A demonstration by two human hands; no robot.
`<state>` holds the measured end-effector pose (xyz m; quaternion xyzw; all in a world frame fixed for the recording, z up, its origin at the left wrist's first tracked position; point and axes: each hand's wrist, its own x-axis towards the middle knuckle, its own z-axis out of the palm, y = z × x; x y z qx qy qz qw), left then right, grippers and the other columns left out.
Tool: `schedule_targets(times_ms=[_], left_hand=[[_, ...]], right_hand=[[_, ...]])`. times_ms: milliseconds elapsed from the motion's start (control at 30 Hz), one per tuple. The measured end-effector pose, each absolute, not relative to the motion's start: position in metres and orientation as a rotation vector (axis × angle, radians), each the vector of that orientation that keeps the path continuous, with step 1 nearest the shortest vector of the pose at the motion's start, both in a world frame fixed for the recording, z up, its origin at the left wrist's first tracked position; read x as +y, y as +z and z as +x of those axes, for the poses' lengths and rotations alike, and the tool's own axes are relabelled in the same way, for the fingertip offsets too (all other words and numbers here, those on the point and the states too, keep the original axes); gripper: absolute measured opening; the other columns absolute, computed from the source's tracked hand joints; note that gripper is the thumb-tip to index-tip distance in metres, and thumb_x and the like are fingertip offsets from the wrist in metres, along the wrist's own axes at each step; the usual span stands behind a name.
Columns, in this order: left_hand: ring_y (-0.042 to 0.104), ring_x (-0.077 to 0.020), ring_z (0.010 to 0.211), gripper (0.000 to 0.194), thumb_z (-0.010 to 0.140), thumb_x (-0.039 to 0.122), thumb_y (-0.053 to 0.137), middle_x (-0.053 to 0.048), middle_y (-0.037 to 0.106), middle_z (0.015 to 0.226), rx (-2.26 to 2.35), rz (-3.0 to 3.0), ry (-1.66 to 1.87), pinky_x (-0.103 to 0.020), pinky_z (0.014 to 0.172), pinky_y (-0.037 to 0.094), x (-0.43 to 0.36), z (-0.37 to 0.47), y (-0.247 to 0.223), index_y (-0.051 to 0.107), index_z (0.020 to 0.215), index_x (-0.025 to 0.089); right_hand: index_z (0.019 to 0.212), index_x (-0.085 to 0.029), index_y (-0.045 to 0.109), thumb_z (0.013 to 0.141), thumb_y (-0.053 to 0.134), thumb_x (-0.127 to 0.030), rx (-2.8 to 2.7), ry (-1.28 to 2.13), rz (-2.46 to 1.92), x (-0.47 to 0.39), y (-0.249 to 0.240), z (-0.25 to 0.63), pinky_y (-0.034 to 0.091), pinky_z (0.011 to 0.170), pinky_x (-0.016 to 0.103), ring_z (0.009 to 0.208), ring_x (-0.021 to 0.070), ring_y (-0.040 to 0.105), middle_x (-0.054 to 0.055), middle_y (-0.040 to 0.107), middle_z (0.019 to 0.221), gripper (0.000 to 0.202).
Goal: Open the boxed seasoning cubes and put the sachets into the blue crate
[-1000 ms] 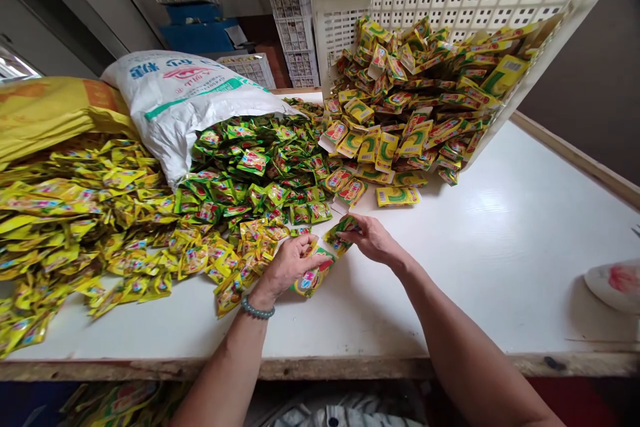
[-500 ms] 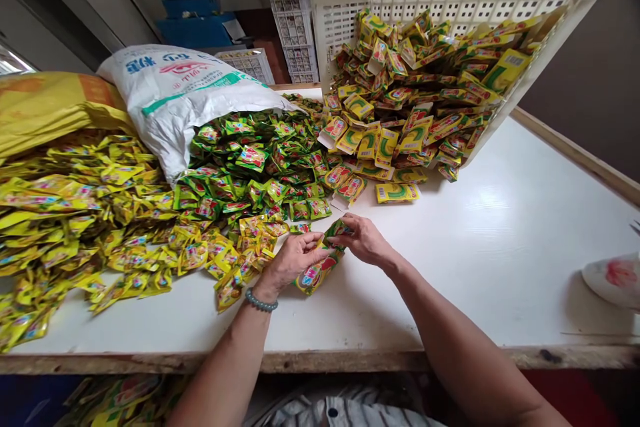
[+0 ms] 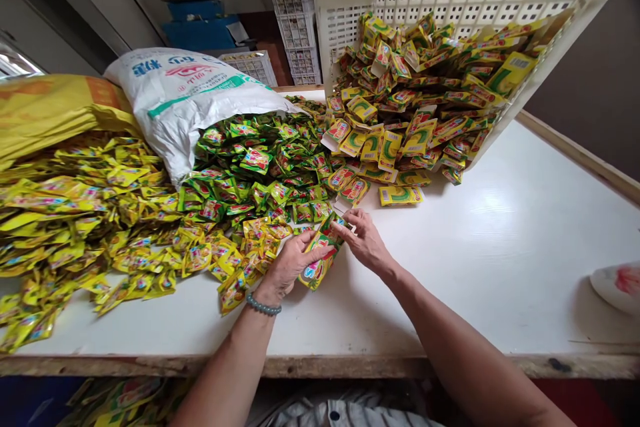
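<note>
Over the white table (image 3: 500, 233), my left hand (image 3: 291, 263) is closed round a small yellow-green box (image 3: 316, 271) with its thumb across the front. My right hand (image 3: 364, 240) has its fingers at the upper end of the same box, pinching a green part there; whether that is a flap or a packet I cannot tell. Green packets (image 3: 260, 160) lie heaped just beyond my hands. Yellow packets (image 3: 200, 257) spread out to the left of my left hand. Past my right hand lies a loose yellow box (image 3: 401, 195) on the table.
A tilted white crate (image 3: 345, 10) spills many small boxes at the back right. White sack (image 3: 170, 90) and yellow sack (image 3: 50, 107) lie at the back left. A white object with a red flower (image 3: 620, 285) sits at the right edge. The wooden table edge (image 3: 350, 367) runs in front.
The green piece at the box's upper end now lies in line with the box. My right fingers have shifted slightly right, and more of the box front shows.
</note>
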<state>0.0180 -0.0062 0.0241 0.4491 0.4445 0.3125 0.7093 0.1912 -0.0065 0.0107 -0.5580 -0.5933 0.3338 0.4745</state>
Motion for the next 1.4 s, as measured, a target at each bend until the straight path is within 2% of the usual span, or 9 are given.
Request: schedule_targets(times_ms=[200,367,633,800,867,1000,1133,1300,1400], left_hand=[[0.068,-0.0183,0.083,0.05,0.069,0.028,0.08,-0.006,0.074,0.102,0.956,1.055,0.702,-0.028,0.075,0.052,-0.007,0.015,0.022,0.065,0.115,0.016],[0.069,-0.0216,0.091,0.051,0.068,0.03,0.08,-0.006,0.074,0.104,0.947,1.059,0.738,-0.031,0.082,0.052,-0.005,0.017,0.021,0.066,0.116,0.018],[0.068,-0.0242,0.091,0.043,0.065,0.03,0.08,-0.008,0.075,0.097,1.011,1.114,0.832,-0.029,0.074,0.052,-0.005,0.019,0.015,0.067,0.103,0.013],[0.068,-0.0179,0.071,0.065,0.067,0.031,0.079,-0.001,0.073,0.084,1.079,1.024,0.979,-0.026,0.065,0.05,-0.006,0.023,0.02,0.047,0.122,0.021],[0.068,-0.0165,0.068,0.071,0.068,0.031,0.079,0.001,0.073,0.083,1.083,0.987,1.082,-0.026,0.063,0.051,-0.006,0.023,0.023,0.038,0.126,0.025],[0.068,-0.0165,0.068,0.055,0.071,0.032,0.077,0.001,0.071,0.081,1.056,1.013,1.129,-0.025,0.061,0.051,-0.006,0.018,0.024,0.045,0.115,0.025],[0.062,-0.0134,0.055,0.044,0.068,0.034,0.078,0.004,0.067,0.068,1.02,1.015,0.913,-0.023,0.053,0.048,-0.005,0.015,0.022,0.052,0.101,0.021],[0.063,-0.0125,0.06,0.049,0.069,0.029,0.078,0.004,0.069,0.075,1.004,0.954,0.982,-0.023,0.058,0.05,-0.005,0.018,0.024,0.047,0.106,0.023],[0.066,-0.0137,0.064,0.055,0.064,0.026,0.081,0.002,0.071,0.079,1.046,0.904,1.047,-0.024,0.062,0.051,-0.005,0.02,0.025,0.044,0.105,0.023]], right_hand=[[0.062,-0.021,0.065,0.084,0.059,-0.059,-1.562,0.962,-1.318,-0.008,0.012,0.193,0.037,0.093,0.04,0.099,0.0242,0.047,0.007,0.059,0.092,0.044],[0.077,-0.025,0.072,0.083,0.061,-0.058,-1.468,0.847,-1.357,-0.009,0.011,0.19,0.034,0.098,0.042,0.103,0.025,0.046,0.007,0.059,0.1,0.035],[0.064,-0.021,0.072,0.087,0.051,-0.062,-1.594,1.164,-1.341,-0.014,0.009,0.177,0.031,0.103,0.043,0.111,0.0276,0.039,0.01,0.057,0.103,0.051],[0.094,-0.026,0.07,0.086,0.058,-0.054,-1.387,1.01,-1.305,-0.015,0.016,0.181,0.041,0.09,0.036,0.108,0.024,0.048,0.007,0.06,0.11,0.032],[0.103,-0.025,0.068,0.082,0.064,-0.052,-1.293,1.099,-1.233,-0.015,0.016,0.18,0.044,0.08,0.032,0.099,0.0217,0.053,0.006,0.062,0.106,0.035],[0.097,-0.02,0.069,0.079,0.064,-0.055,-1.218,1.464,-1.024,-0.014,0.013,0.177,0.044,0.077,0.03,0.081,0.0173,0.056,0.003,0.064,0.088,0.04],[0.072,-0.016,0.066,0.075,0.068,-0.054,-1.297,1.447,-1.093,-0.015,0.011,0.179,0.042,0.073,0.028,0.074,0.0149,0.052,0.001,0.058,0.074,0.038],[0.113,-0.021,0.065,0.077,0.069,-0.047,-1.248,1.359,-1.119,-0.016,0.015,0.181,0.043,0.067,0.027,0.07,0.0147,0.054,0.0,0.064,0.077,0.044],[0.093,-0.018,0.074,0.083,0.061,-0.051,-1.309,1.383,-1.128,-0.016,0.017,0.18,0.045,0.073,0.029,0.077,0.0169,0.058,0.003,0.069,0.081,0.037]])
